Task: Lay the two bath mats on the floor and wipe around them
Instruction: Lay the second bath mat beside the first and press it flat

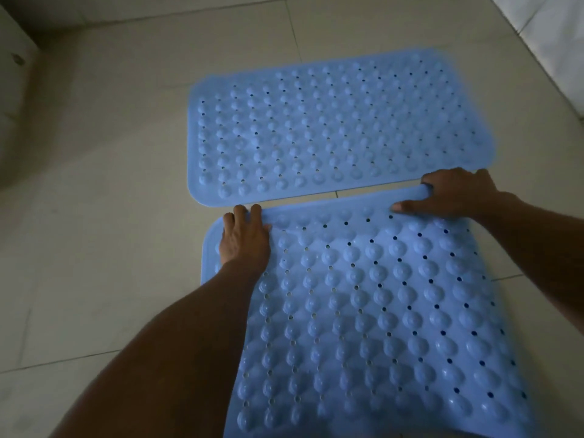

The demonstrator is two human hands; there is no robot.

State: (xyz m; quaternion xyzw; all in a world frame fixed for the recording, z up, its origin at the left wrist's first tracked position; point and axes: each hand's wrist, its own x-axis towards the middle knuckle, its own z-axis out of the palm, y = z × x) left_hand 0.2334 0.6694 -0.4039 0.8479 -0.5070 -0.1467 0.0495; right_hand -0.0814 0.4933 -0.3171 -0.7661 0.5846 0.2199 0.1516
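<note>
Axes: far mat (341,128) crosswise, near mat (379,311) lengthwise.

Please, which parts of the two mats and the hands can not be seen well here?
Head view only.
Near mat: its close end is cut off by the bottom edge.
Its far right corner: covered by the right hand.
Left hand: fingertips not visible past the mat's far edge.
Far mat: far edge blurred.

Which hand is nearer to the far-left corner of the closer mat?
Left. The left hand grips the closer mat at its far edge, just beside that corner; the right hand grips the same edge toward its right end.
</note>
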